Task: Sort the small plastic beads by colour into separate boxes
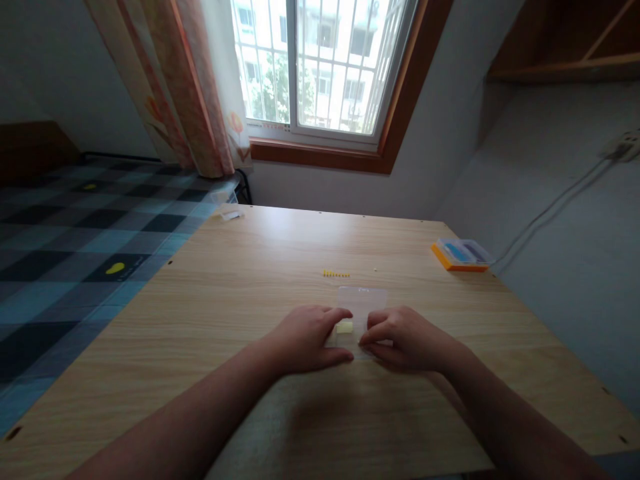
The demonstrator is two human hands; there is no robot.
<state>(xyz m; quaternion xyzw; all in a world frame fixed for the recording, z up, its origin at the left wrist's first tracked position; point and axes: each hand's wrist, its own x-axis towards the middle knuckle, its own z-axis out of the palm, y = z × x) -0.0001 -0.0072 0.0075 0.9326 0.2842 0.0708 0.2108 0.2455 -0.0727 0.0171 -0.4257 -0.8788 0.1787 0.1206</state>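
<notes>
Left hand (320,340) holds the clear box (364,301) on the worktop (240,273); right hand (400,337) bends its fingers over it, whether gripping anything I can't tell.

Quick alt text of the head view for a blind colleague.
Left hand and right hand flank a clear plastic container on a wooden table, with a pale yellow piece between them. A small yellow comb-like row lies beyond.

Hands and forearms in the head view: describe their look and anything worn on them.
The left hand and right hand are bare, with no gloves, rings, watch or bracelet visible. The left forearm and right forearm show no sleeves or clear markings. Fine details like nails are too small to tell.
</notes>
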